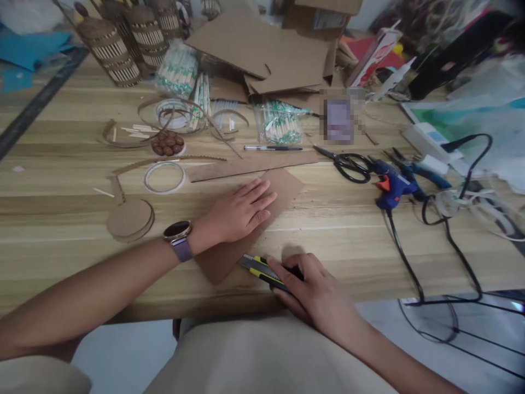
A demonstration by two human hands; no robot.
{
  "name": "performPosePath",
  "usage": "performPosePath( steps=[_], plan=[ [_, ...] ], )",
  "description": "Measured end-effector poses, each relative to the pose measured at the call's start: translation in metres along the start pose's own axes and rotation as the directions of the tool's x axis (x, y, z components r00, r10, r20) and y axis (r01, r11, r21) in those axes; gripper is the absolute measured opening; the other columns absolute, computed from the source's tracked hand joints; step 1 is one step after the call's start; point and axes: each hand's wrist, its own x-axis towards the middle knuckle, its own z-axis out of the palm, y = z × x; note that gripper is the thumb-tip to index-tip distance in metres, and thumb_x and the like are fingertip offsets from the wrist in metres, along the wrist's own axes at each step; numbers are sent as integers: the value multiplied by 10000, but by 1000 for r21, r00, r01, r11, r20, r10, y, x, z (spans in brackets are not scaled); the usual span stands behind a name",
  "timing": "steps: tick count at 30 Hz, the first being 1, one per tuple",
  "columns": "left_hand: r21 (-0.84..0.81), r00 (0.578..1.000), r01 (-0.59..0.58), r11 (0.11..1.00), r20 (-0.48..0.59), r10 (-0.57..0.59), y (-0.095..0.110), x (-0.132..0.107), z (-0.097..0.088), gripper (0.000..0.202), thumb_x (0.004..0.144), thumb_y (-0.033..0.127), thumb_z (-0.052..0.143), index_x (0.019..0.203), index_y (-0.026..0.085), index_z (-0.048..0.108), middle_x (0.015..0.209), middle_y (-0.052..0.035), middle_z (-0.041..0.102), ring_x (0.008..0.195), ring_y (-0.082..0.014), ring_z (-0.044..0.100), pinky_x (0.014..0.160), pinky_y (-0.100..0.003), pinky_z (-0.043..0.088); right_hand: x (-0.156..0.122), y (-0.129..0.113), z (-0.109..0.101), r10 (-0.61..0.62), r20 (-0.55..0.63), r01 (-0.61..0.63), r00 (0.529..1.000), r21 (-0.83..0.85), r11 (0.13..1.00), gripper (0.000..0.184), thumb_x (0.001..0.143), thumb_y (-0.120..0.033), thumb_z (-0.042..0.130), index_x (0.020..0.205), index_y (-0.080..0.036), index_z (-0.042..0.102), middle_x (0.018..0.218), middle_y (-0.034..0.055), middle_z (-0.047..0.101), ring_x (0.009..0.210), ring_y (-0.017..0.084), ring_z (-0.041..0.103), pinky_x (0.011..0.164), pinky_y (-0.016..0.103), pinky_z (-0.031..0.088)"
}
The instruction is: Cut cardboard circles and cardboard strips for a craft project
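My left hand (238,210) lies flat, fingers stretched out, pressing on a brown cardboard piece (287,186) that lies on the wooden table (348,241). A watch with a purple strap sits on that wrist. My right hand (311,287) is closed around a yellow and black utility knife (258,267), whose tip rests at the near right edge of the cardboard, close to the table's front edge.
Scissors (348,164), a blue glue gun (391,189) with a black cord, and pliers lie to the right. A tape ring (164,178), cardboard discs (130,219), cardboard strips, a pen and bags of sticks lie behind. Woven stick holders and cardboard sheets stand at the back.
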Motion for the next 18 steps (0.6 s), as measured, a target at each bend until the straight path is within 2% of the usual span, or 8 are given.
performPosePath(
  steps=[11, 18],
  plan=[
    [29, 1000, 1, 1000, -25, 0, 1, 0, 2, 551, 1108, 409, 242, 1538, 123, 437, 1656, -153, 329, 1549, -281, 263, 1272, -437, 213, 2, -10, 6, -61, 24, 61, 998, 12, 998, 375, 968, -233, 547, 1329, -183, 633, 964, 92, 638, 857, 221, 634, 712, 313, 578],
    [5, 1000, 25, 1000, 14, -25, 2, 2, 2, 546, 1107, 412, 266, 1554, 136, 414, 1671, -146, 291, 1564, -273, 220, 1277, -445, 188, 0, -12, 9, -94, 21, 93, 995, 41, 995, 367, 991, -257, 522, 1334, -186, 633, 941, 92, 631, 831, 221, 625, 677, 306, 567]
  ],
)
